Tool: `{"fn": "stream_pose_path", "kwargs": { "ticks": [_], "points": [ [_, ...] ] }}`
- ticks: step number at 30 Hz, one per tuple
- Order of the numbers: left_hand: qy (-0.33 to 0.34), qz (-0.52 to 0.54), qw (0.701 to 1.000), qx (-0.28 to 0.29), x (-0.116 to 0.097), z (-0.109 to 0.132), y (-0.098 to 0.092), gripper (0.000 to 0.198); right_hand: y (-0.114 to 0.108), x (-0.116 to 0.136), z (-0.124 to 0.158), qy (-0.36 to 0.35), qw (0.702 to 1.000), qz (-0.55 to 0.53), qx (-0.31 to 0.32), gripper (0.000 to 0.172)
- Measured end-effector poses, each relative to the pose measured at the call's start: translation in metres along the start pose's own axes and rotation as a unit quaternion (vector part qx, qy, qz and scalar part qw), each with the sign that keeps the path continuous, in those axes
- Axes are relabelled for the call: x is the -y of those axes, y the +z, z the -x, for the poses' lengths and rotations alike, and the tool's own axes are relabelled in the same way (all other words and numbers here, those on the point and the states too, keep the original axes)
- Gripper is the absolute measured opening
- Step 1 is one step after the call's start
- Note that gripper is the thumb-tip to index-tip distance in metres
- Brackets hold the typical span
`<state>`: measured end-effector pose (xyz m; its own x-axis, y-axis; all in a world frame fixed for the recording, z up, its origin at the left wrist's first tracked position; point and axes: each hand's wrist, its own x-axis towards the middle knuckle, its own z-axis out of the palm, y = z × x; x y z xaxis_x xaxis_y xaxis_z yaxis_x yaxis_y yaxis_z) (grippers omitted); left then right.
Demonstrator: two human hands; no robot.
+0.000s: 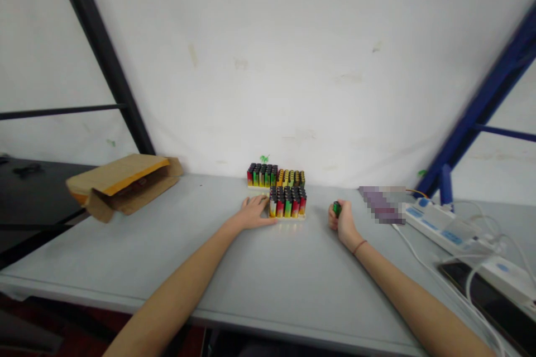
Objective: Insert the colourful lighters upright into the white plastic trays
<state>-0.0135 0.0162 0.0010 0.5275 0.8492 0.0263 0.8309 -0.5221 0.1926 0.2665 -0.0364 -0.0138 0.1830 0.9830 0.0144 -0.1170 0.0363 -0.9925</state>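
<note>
My left hand [253, 214] lies at the left side of the front tray of lighters [287, 217], fingers spread. Its thumb runs along the tray's front edge and its other fingers reach toward the back left corner. Upright lighters [287, 203] in red, green and yellow with black tops fill this tray. Right of it, apart from the tray, my right hand [344, 222] is closed around a green lighter [337, 209], with the thumb near its top. Behind the front tray stand more lighters, a multicoloured group [262, 176] at left and a yellow group [292, 178] at right.
On the left of the grey table [234, 268] lies an open brown cardboard box [125, 175]. A white power strip [456, 234] with cables and a dark phone [486, 301] lie on the right, near a blurred purple item [383, 205]. A white wall [293, 67] rises behind.
</note>
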Motion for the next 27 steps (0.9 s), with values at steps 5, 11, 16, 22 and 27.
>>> {"fn": "stream_pose_path", "kwargs": {
  "ticks": [5,11,16,22,27],
  "points": [
    [0.003,-0.001,1.0,0.006,-0.001,0.0,-0.001,0.079,0.001,-0.001,0.001,-0.012,0.999,-0.018,-0.028,0.043],
    [0.004,0.001,1.0,0.001,-0.001,0.001,-0.002,0.076,0.002,-0.002,0.001,-0.01,1.0,0.001,-0.03,0.042],
    [0.003,0.001,1.0,0.004,-0.001,0.001,-0.002,0.078,-0.001,-0.004,-0.001,-0.023,0.999,0.03,-0.006,0.043],
    [0.005,0.004,1.0,0.001,-0.001,0.001,-0.001,0.078,-0.001,-0.004,0.0,-0.017,0.999,0.039,-0.027,0.047],
    [0.006,0.002,1.0,-0.003,0.002,0.0,0.001,0.08,0.004,-0.002,0.011,-0.136,0.973,0.178,-0.059,0.042]
  ]
}}
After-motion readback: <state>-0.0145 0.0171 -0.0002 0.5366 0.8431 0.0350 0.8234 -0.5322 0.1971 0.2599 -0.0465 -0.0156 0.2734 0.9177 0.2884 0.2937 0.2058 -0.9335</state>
